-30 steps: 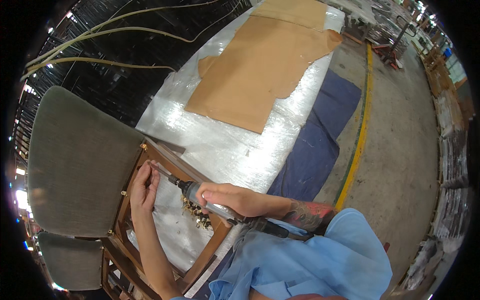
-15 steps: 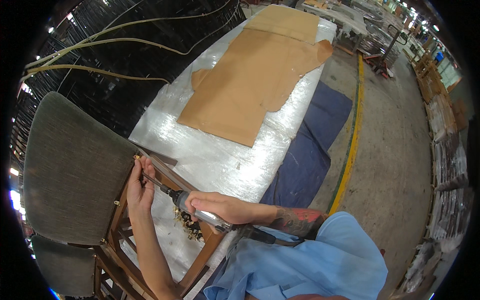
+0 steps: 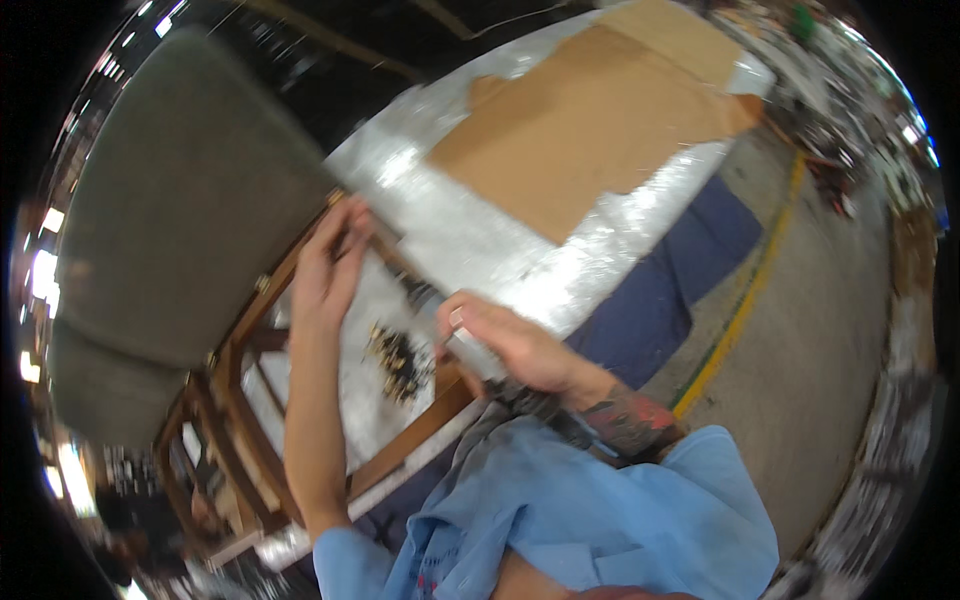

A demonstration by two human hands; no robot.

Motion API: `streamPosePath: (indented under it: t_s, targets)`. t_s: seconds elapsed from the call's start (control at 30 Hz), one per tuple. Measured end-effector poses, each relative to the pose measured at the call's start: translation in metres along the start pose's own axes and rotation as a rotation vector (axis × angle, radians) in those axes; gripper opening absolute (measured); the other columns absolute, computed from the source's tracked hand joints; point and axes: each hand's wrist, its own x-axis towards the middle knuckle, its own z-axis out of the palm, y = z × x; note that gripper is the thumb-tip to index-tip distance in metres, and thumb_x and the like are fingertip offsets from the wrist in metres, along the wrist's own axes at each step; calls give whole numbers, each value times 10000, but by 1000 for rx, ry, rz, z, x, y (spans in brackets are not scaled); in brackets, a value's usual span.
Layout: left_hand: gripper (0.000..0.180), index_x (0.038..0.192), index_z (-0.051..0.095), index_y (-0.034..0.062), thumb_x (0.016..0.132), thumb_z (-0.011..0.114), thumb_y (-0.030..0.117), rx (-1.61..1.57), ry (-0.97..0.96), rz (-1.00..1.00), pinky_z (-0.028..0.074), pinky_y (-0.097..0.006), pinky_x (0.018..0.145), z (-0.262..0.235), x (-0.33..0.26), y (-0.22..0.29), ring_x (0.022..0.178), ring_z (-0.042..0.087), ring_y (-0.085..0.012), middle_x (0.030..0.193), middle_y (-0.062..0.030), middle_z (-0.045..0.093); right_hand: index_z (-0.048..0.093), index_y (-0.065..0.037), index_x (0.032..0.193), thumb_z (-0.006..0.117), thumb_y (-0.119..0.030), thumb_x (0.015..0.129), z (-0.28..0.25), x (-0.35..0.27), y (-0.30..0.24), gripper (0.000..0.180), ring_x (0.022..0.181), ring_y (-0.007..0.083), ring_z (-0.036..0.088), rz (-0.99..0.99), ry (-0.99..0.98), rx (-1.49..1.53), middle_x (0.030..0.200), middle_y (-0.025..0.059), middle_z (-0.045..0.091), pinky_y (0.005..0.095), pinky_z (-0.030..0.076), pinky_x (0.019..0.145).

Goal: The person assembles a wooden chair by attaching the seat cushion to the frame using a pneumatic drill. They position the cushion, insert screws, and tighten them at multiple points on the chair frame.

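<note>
My right hand (image 3: 520,345) is wrapped round a power screwdriver (image 3: 474,352), its dark front end pointing up and left towards my other hand. The fingers of my left hand (image 3: 332,260) are bent together at the far corner of a wooden chair frame (image 3: 412,440); what they pinch is hidden and blurred. Against that frame leans a grey-green upholstered panel (image 3: 180,220). Small brass-coloured brackets (image 3: 263,283) sit along the seam between panel and wood. Inside the frame lies a pile of small black and brass-coloured hardware (image 3: 402,365).
The work surface (image 3: 480,280) is wrapped in shiny clear plastic, with brown cardboard (image 3: 580,130) across its far part. Dark blue cloth (image 3: 650,315) hangs along its right side. A yellow floor line (image 3: 745,300) runs beyond. Hoses (image 3: 325,28) cross the dark background.
My view has turned, shifting the scene and blurring it. The bit that showed beside my left fingers is now hard to make out. My right hand still grips the screwdriver.
</note>
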Motion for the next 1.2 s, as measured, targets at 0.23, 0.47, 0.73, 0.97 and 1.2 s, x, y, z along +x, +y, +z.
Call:
streamPosePath:
  t_s: [0.23, 0.47, 0.73, 0.97, 1.2]
  targets:
    - [258, 1161, 558, -89, 992, 562, 105, -5, 114, 107, 563, -291, 911, 12, -20, 0, 1000, 627, -207, 1131, -175, 622, 458, -78, 1074, 317, -324, 1064, 12, -10, -3, 284, 553, 150, 573, 83, -10, 96, 1041, 194, 593, 237, 453, 484]
    - [221, 1158, 539, -64, 1015, 511, 103, 20, 114, 130, 584, -339, 885, 11, -29, 3, 1030, 636, -248, 1128, -198, 619, 476, -91, 1098, 307, -281, 1063, 14, -12, -7, 257, 543, 125, 567, 62, -35, 112, 980, 146, 628, 238, 466, 508]
    - [253, 1193, 519, -98, 1014, 502, 81, 21, 106, 94, 569, -313, 933, 11, -29, 4, 1079, 616, -235, 1132, -198, 607, 437, -102, 1074, 303, -328, 1064, 11, -14, -9, 263, 535, 162, 565, 55, -42, 110, 1046, 211, 578, 250, 448, 456]
    - [182, 1091, 574, -38, 1012, 498, 106, 66, 168, 100, 543, -306, 861, 5, -26, 2, 999, 627, -205, 1106, -193, 642, 436, -116, 1072, 318, -343, 1060, 8, -13, -5, 256, 527, 161, 563, 49, -74, 147, 1049, 210, 577, 252, 446, 447]
    - [172, 1031, 635, -43, 968, 557, 97, 125, -111, -79, 561, -302, 803, -1, -30, 11, 904, 644, -179, 980, -136, 661, 440, -133, 1071, 328, -356, 1055, 5, -11, -11, 250, 518, 157, 561, 39, -35, 120, 1040, 196, 584, 249, 437, 432]
